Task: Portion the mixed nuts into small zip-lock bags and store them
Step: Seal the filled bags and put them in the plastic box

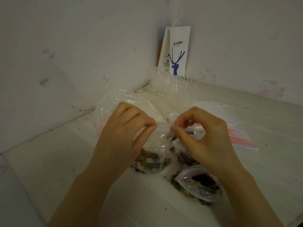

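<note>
Left hand (124,128) and right hand (203,133) pinch the zip-lock bag (155,145) top between them, nuts (147,161) hanging below.

Dim, even indoor light, greyish cast; no source in view. Small glints of glare on the zip-lock bag (157,141) just below the pinch of left hand (124,133) and right hand (206,138). Shadows beneath the grip faint, diffuse. Far left of it the table (54,154) edge bows with wide-angle distortion; detail soft and grainy throughout.
</note>
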